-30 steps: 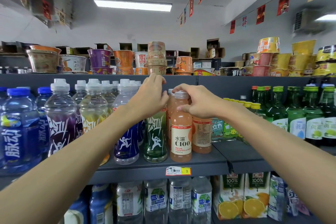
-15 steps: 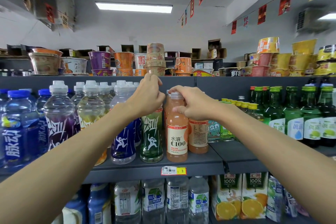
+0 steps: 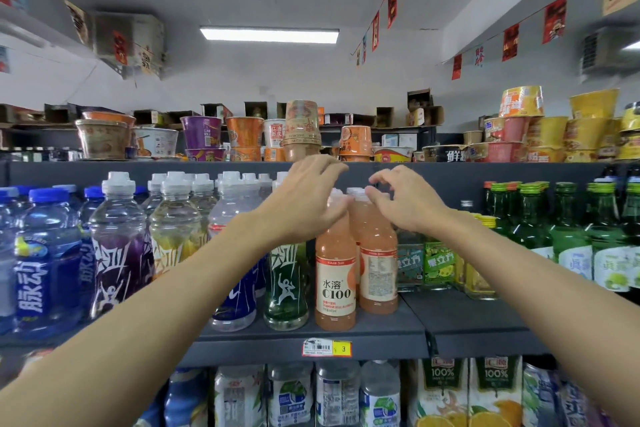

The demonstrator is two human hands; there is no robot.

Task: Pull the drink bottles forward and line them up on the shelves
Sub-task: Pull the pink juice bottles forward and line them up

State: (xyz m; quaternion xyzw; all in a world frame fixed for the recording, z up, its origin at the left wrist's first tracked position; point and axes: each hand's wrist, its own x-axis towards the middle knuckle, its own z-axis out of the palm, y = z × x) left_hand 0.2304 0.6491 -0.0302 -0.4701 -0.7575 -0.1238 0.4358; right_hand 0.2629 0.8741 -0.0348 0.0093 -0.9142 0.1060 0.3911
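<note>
Spanning the frame, the dark middle shelf carries the drink bottles. The blue bottles at its left end and the green glass bottles at far right are cut off by the frame edges. Your 2 forearms cross the lower half and hide parts of the clear sports bottles behind them.

Your left hand is open, fingers nearly straight and reaching over the bottle tops. It covers the cap and shoulder of the green sports bottle, so contact there cannot be judged. Its thumb side lies against the neck of the front peach bottle.

Your right hand is unclenched too, fingers loosely hooked and spread above the rear peach bottle, thumb tip just beside its pale cap, gripping nothing.

The front peach bottle stands upright near the shelf's front edge, label reading C100. The rear one stands just behind and to its right, its label text too small to read. A price tag on the shelf lip below shows a 3.
</note>
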